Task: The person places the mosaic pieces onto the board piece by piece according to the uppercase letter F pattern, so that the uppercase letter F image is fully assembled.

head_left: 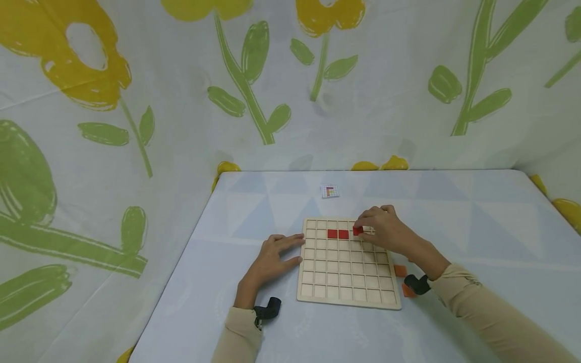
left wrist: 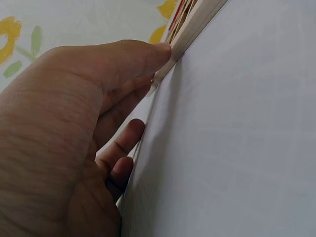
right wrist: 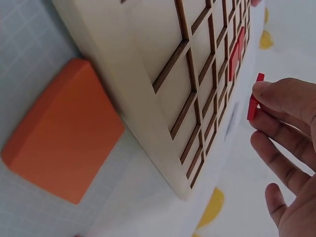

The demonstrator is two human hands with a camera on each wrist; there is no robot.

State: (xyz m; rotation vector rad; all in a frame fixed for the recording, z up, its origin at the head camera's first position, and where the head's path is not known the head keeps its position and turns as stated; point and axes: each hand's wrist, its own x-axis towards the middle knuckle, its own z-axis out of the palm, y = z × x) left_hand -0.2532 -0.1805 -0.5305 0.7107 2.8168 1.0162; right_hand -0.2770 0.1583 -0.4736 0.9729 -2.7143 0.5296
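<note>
A wooden grid board (head_left: 338, 266) with square recesses lies on the table. Two red square tiles (head_left: 338, 234) sit side by side in its second row from the far edge. Over that same row, to their right, my right hand (head_left: 386, 229) pinches another red tile (right wrist: 254, 101) between thumb and fingers; in the right wrist view this tile is tilted and raised off the board. My left hand (head_left: 271, 259) rests at the board's left edge, its fairly straight fingers and thumb touching the rim, as the left wrist view (left wrist: 123, 64) also shows.
Orange square tiles (right wrist: 66, 133) lie on the table beside the board's right edge, partly under my right forearm. Beyond the board's far edge lies a small card (head_left: 330, 191) printed with a coloured grid. A flower-patterned cloth (head_left: 281, 101) hangs behind the table.
</note>
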